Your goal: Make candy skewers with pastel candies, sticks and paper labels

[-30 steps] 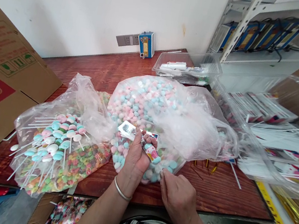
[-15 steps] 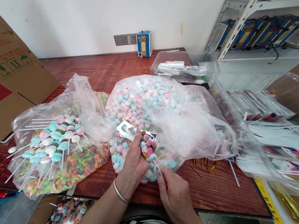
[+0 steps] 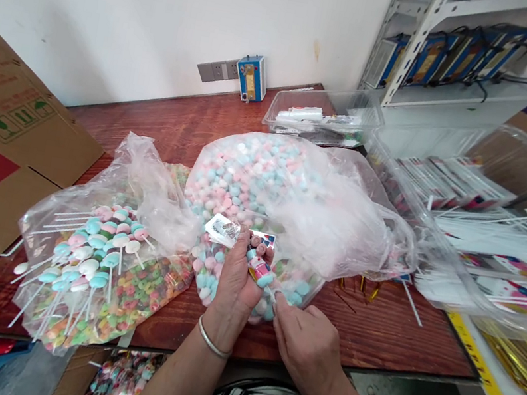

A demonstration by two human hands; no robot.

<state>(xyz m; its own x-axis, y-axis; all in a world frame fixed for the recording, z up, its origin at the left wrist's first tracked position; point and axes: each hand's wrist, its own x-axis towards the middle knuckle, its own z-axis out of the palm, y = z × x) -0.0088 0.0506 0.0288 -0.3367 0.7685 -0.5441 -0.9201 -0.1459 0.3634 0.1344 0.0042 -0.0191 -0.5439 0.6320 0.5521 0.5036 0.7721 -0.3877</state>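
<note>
My left hand (image 3: 240,282) is closed around a small printed wrapper (image 3: 260,268) with pink and blue candy showing in it. Other flat white-and-silver wrappers (image 3: 222,229) stick out past its thumb. Just below the wrapper's lower end, the fingers of my right hand (image 3: 310,341) pinch a white lollipop stick (image 3: 273,291), mostly hidden by the fingertips. Beneath both hands lies a clear bag of pink, white and blue candies (image 3: 230,182). To the left, several candy lollipops (image 3: 94,240) rest on a clear bag of coloured ring candies (image 3: 142,288).
A clear bin of white sticks and printed wrappers (image 3: 481,315) stands at the right, a smaller clear tray (image 3: 272,115) at the back. A cardboard box (image 3: 10,168) borders the left side. Wrapped candies (image 3: 124,380) lie below the table's front edge.
My right hand has moved slightly up and left, closer to the wrapper, and less of the stick shows. The candy end sits closer within the wrapper; my left hand has barely moved.
</note>
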